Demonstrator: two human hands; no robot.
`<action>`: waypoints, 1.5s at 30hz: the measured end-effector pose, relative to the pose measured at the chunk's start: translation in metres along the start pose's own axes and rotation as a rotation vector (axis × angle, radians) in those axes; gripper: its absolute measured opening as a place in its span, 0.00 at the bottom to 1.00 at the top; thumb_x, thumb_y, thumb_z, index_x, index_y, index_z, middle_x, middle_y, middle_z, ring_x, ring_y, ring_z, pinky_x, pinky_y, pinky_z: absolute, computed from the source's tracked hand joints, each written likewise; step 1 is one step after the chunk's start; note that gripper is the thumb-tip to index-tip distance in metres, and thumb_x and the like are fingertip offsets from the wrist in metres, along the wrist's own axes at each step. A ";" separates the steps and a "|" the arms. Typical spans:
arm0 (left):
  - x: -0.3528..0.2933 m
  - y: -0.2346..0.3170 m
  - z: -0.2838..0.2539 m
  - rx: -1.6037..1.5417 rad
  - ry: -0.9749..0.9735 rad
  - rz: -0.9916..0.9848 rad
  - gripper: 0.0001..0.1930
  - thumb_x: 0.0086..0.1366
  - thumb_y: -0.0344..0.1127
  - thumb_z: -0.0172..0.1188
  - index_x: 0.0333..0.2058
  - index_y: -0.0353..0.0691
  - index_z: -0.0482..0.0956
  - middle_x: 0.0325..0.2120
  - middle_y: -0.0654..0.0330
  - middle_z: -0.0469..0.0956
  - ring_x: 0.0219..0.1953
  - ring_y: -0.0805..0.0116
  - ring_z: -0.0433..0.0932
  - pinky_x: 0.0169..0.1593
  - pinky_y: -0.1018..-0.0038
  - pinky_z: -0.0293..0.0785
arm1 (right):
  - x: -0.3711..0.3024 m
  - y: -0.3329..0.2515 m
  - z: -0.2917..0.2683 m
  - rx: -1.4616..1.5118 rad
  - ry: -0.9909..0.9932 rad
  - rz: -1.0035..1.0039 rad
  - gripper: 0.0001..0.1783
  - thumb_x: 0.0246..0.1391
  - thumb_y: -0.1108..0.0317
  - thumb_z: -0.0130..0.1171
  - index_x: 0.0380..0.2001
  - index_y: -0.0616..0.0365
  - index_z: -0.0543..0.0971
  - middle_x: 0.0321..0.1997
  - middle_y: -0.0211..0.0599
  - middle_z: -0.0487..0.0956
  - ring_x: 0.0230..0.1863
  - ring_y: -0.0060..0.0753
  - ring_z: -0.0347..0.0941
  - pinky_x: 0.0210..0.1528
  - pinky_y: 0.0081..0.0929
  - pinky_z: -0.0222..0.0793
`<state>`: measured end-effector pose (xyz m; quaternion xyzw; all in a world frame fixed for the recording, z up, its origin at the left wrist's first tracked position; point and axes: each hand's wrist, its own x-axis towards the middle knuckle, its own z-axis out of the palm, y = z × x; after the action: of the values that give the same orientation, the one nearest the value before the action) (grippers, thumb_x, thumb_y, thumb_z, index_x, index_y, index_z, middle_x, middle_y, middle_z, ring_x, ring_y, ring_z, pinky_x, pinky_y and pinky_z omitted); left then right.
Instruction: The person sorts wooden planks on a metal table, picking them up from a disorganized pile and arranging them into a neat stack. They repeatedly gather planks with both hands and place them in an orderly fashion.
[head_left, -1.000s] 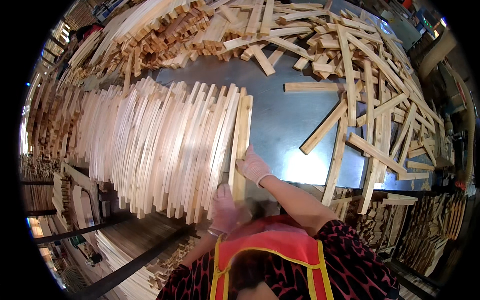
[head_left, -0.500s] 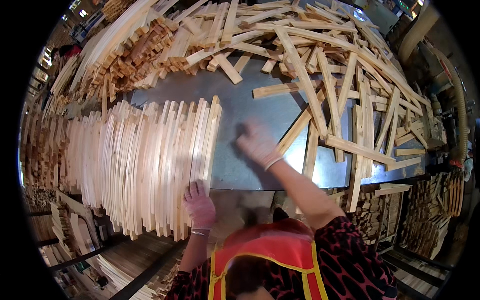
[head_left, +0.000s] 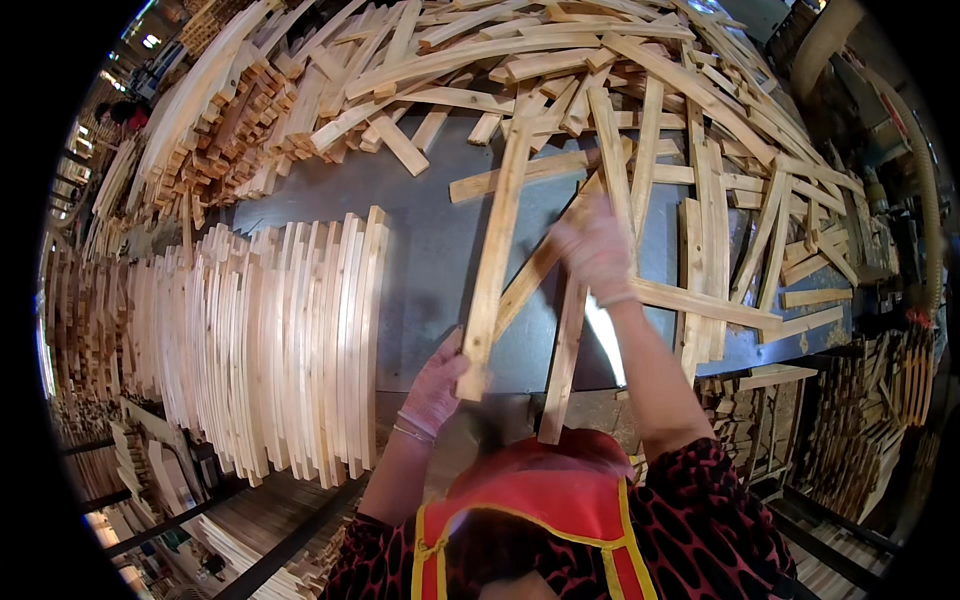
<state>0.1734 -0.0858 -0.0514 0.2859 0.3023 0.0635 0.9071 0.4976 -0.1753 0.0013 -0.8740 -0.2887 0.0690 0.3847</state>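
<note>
Pale wood slat [head_left: 500,240] runs near-far approx mid-table, L hand [head_left: 437,380] grasping its near end, fingers closed on it. R hand [head_left: 598,255] is to the right, over an angled slat [head_left: 528,286]; motion blur, can't tell if fingers grip it or not. Neat row of slats [head_left: 280,350] on left side of metal table [head_left: 425,230], loose slat pile [head_left: 715,230] far & right. Red apron [head_left: 540,485] w/ yellow trim, near centre.
</note>
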 end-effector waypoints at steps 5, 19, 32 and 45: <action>-0.020 -0.004 -0.011 0.094 0.015 -0.082 0.29 0.65 0.27 0.63 0.66 0.36 0.74 0.41 0.58 0.82 0.39 0.68 0.82 0.44 0.70 0.82 | 0.033 0.074 -0.030 -0.386 -0.170 0.415 0.50 0.49 0.52 0.75 0.71 0.59 0.64 0.60 0.64 0.79 0.61 0.61 0.78 0.60 0.52 0.75; -0.171 -0.028 -0.108 2.062 0.956 0.170 0.37 0.63 0.41 0.57 0.71 0.39 0.65 0.68 0.51 0.66 0.71 0.43 0.64 0.72 0.48 0.60 | -0.101 -0.070 0.055 0.515 -0.172 0.010 0.38 0.51 0.68 0.72 0.66 0.64 0.73 0.59 0.48 0.82 0.57 0.36 0.79 0.60 0.32 0.75; -0.158 -0.006 -0.107 2.205 0.791 0.335 0.38 0.60 0.43 0.62 0.68 0.36 0.68 0.65 0.49 0.68 0.70 0.44 0.63 0.72 0.50 0.60 | 0.071 -0.139 -0.097 0.997 0.211 -0.159 0.19 0.63 0.59 0.58 0.51 0.59 0.79 0.43 0.41 0.80 0.44 0.36 0.74 0.53 0.32 0.72; 0.034 0.001 0.043 2.093 0.434 0.458 0.43 0.56 0.48 0.72 0.68 0.39 0.67 0.60 0.54 0.71 0.65 0.52 0.70 0.65 0.53 0.70 | -0.166 0.123 -0.077 -0.720 -0.059 0.435 0.52 0.52 0.47 0.70 0.74 0.57 0.62 0.65 0.51 0.73 0.64 0.55 0.70 0.65 0.50 0.67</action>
<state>0.2264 -0.0958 -0.0404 0.9478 0.2996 -0.0086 0.1087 0.4427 -0.3834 -0.0496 -0.9909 -0.1141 0.0681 0.0226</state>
